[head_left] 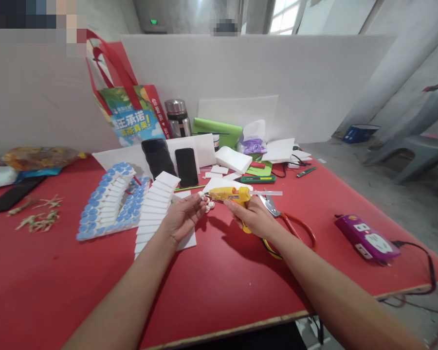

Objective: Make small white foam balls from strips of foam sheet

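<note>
My right hand (253,216) is wrapped round the handle of a yellow hot glue gun (228,194), with a clear glue stick (268,193) poking out of its back. The nozzle points left and meets the fingertips of my left hand (184,214). Those fingers pinch a small white piece (203,195), too small to make out clearly. Just below lie a few more little white pieces (210,206). Beside my left wrist is a fanned row of white foam board strips (153,209). Left of it stands a blue-and-white model (111,201) with white steps.
Scissors (273,206) with red handles lie behind my right hand. A green utility knife (257,180), two phones (187,166), a thermos (177,118) and a shopping bag (131,107) are farther back. A purple power strip (367,238) sits right; dried twigs (40,218) lie left.
</note>
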`<state>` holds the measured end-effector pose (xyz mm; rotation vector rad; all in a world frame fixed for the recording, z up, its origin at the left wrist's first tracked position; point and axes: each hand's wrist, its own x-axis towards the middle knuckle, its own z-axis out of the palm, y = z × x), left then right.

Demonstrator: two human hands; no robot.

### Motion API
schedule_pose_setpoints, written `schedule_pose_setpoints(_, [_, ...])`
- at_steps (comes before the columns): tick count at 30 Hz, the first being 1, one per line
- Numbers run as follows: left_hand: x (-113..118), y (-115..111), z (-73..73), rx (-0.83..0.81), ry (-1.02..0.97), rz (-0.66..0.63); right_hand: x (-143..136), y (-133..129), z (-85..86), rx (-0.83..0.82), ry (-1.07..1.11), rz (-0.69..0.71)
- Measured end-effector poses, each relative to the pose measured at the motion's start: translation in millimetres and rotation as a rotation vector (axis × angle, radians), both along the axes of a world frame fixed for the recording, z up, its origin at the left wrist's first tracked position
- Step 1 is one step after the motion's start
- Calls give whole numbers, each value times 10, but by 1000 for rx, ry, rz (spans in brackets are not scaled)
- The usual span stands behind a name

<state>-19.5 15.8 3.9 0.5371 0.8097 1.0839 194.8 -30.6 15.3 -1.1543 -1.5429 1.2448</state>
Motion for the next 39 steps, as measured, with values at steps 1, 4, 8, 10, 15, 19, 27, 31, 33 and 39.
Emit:
schedule_pose_setpoints(1, [-3, -1, -5, 4, 2, -2, -1, 0, 9, 6, -10, -9])
schedule_pose_setpoints(4, [-9, -6, -16, 18, 11, -9, 2, -4, 44, 40, -55, -37])
schedule_pose_setpoints(8, [-5, 0, -23, 29, 33, -21, 18, 5, 39, 64, -75, -75])
schedule_pose_setpoints(10, [-3, 8, -24, 32, 45, -25, 32, 23, 11, 77, -86, -113])
schedule_pose_setpoints(15, [-16, 14, -27, 56, 65, -23, 140, 74, 37, 114, -162, -226])
schedule_pose_setpoints(19, [-19, 9, -49, 95, 68, -42, 473, 104, 156, 162, -312, -342])
schedule_pose_setpoints(27, [70, -59, -50, 226, 105, -107, 1587, 155, -249, 39, -621, -626])
schedule_pose_setpoints(31, [102, -103, -49, 296, 173, -103, 1754, 123, -432, 31, -697, -638])
schedule_pose_setpoints(33, [111, -116, -55, 308, 207, -94, 1754, 127, -451, 16, -736, -620])
schedule_pose_setpoints(39, [114, -127, -66, 371, 261, -78, 1712, -48, -304, 33, -965, -564])
